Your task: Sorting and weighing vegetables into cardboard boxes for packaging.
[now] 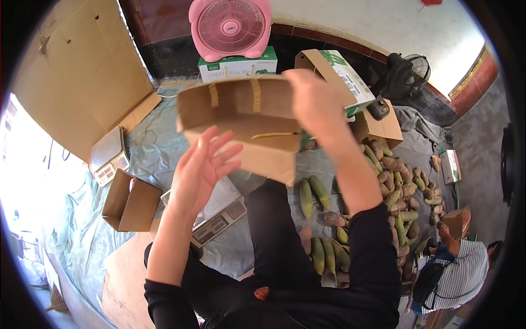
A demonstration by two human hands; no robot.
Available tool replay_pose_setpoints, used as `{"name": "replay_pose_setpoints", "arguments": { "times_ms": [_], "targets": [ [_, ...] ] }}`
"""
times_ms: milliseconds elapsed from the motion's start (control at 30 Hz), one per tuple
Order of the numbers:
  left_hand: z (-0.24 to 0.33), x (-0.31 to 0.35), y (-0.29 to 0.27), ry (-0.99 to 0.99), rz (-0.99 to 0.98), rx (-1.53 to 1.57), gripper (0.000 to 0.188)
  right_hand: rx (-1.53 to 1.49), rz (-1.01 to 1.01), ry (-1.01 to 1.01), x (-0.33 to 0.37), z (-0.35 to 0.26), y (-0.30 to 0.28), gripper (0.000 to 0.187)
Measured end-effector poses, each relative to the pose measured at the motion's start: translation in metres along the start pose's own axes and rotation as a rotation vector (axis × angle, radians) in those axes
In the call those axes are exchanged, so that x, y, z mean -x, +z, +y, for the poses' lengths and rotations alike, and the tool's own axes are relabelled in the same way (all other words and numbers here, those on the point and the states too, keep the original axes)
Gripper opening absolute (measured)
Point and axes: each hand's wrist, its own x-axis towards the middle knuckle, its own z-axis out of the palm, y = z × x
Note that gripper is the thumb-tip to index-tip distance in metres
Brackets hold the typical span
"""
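Observation:
A cardboard box (268,163) is held up tilted in front of me, its inside facing me. Two yellow cord handles run down its far wall, and a yellowish strip (274,135) lies inside. At the box's upper right corner, my right hand (313,101) grips the edge, slightly blurred by motion. My left hand (207,158) is open near the box's front left side, palm up and fingers apart; whether it touches the cardboard I cannot tell. Below the box, partly behind my left forearm, sits a flat weighing scale (219,222).
A pile of radishes (402,211) spreads at the right, with green ones (318,192) nearer. A pink fan (230,27) stands on a carton at the back. A small box (131,200) and second scale (109,151) lie left. At lower right is another person (460,277).

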Motion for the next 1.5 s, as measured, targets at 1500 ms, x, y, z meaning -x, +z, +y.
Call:
{"name": "replay_pose_setpoints", "arguments": {
  "times_ms": [1500],
  "targets": [
    [-0.075, 0.085, -0.202, -0.306, 0.166, -1.701, 0.034, 0.031, -1.012, 1.156, 0.532, 0.07, 0.155, 0.056]
  ]
}}
